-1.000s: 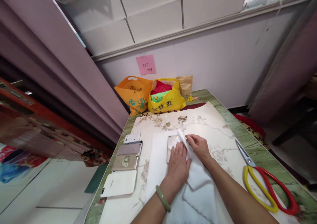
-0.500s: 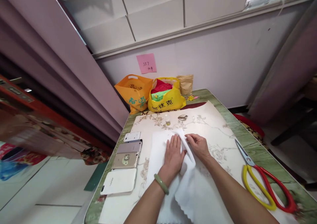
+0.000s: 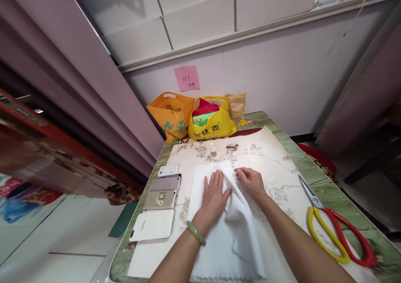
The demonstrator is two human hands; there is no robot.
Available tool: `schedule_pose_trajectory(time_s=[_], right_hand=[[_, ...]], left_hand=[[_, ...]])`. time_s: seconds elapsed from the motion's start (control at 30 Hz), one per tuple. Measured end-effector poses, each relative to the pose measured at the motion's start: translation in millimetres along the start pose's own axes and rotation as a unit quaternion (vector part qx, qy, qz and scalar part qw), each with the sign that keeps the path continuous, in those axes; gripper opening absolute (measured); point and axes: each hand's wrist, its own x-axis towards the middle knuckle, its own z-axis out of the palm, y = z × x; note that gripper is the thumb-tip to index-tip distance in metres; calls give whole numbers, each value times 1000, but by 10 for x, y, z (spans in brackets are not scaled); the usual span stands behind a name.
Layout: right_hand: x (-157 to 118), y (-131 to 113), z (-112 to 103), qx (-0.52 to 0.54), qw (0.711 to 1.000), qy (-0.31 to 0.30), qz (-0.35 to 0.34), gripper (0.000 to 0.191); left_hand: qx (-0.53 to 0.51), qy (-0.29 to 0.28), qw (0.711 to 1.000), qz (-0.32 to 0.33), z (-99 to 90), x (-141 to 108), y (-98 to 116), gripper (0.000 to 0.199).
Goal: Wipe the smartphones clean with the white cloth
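Note:
A white cloth [image 3: 216,241] with a zigzag-cut lower edge lies on the flower-patterned sheet; a raised fold runs along its right side. My left hand [image 3: 214,197], with a green bangle at the wrist, rests flat on the cloth's upper part, fingers stretched and thumb spread towards the fold. Just right of the cloth's upper right edge is my right hand [image 3: 252,184], thumb and forefinger pinched together. Whatever sits between those fingertips, if anything, is too small to make out. Beyond the cloth stands a small clear bottle [image 3: 213,151].
Large scissors [image 3: 327,216] with yellow and red handles lie at the right. Several phones [image 3: 161,199] line the left side. A loop of thin dark cord [image 3: 232,147] lies farther back. At the wall stand an orange bag [image 3: 171,116], a yellow bag [image 3: 213,128] and a brown pouch [image 3: 237,104].
My left hand has shifted slightly left and lies flatter. The cloth's right part has spread down and to the right, its fold lower. My right hand has drawn slightly clear of the cloth's edge.

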Motion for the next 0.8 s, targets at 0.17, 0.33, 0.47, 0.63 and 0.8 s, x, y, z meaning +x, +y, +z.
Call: schedule_pose_trajectory(time_s=[0.17, 0.33, 0.47, 0.63, 0.8], right_hand=[[-11, 7, -11, 14, 1000, 5, 0, 31], [7, 15, -23, 17, 1000, 6, 0, 30], [29, 27, -5, 12, 1000, 2, -7, 29], [19, 31, 9, 20, 1000, 1, 3, 29], [31, 19, 9, 31, 999, 11, -7, 29]], left_hand=[[15, 15, 999, 34, 57, 110, 148, 58], [16, 5, 996, 87, 166, -372, 239, 57], [-18, -29, 996, 88, 70, -410, 98, 62], [-53, -60, 997, -1, -51, 86, -47, 67], [-32, -35, 998, 33, 42, 333, 235, 59]])
